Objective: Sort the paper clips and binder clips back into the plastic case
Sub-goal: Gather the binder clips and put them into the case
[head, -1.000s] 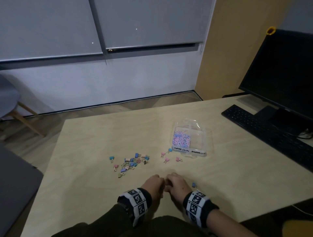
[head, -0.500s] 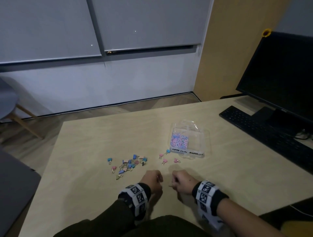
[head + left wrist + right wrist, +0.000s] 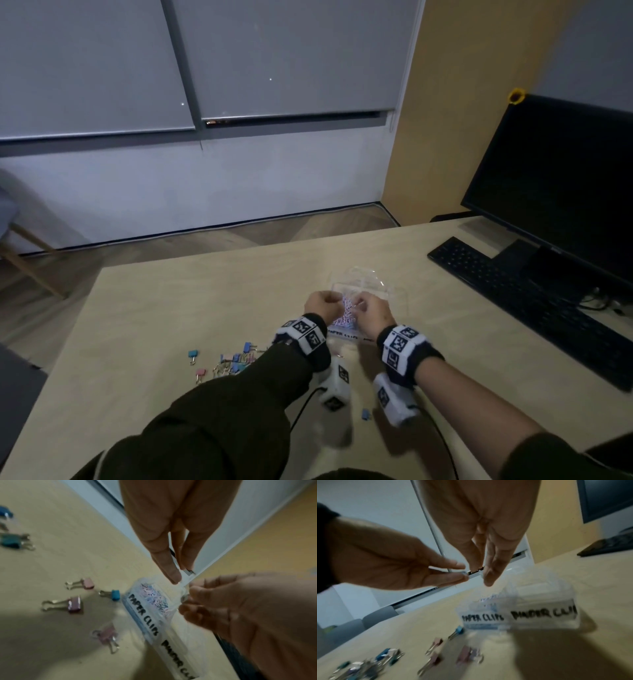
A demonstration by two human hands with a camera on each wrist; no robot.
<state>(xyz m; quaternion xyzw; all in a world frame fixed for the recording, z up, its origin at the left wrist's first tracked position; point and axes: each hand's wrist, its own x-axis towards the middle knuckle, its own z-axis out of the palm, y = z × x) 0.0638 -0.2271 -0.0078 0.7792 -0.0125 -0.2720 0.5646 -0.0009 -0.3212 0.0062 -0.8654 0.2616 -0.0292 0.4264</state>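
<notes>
Both hands hang together above the plastic case (image 3: 394, 291) in the head view. Left hand (image 3: 323, 306) and right hand (image 3: 371, 313) have curled fingers that nearly meet over the compartment with the paper clips (image 3: 344, 315). The case lies on the table (image 3: 171, 308), its labelled front wall towards the person and its long axis running left to right. Binder clips (image 3: 236, 359) lie scattered to the left of it, and one blue binder clip (image 3: 365, 414) lies apart, near the wrists.

From the left wrist view, the left hand (image 3: 168, 534) has thumb and fingers drawn close, with a small metal piece at the fingertips (image 3: 187, 566); what it is I cannot tell. The right hand (image 3: 231, 608) is curled just beside it, above the "PAPER CLIPS" label.

From the right wrist view, the right hand (image 3: 481, 527) points its fingers down, pinching something small, and the left hand (image 3: 399, 563) pinches a small pale piece that touches it. Below stands the case (image 3: 539, 615), blurred.
</notes>
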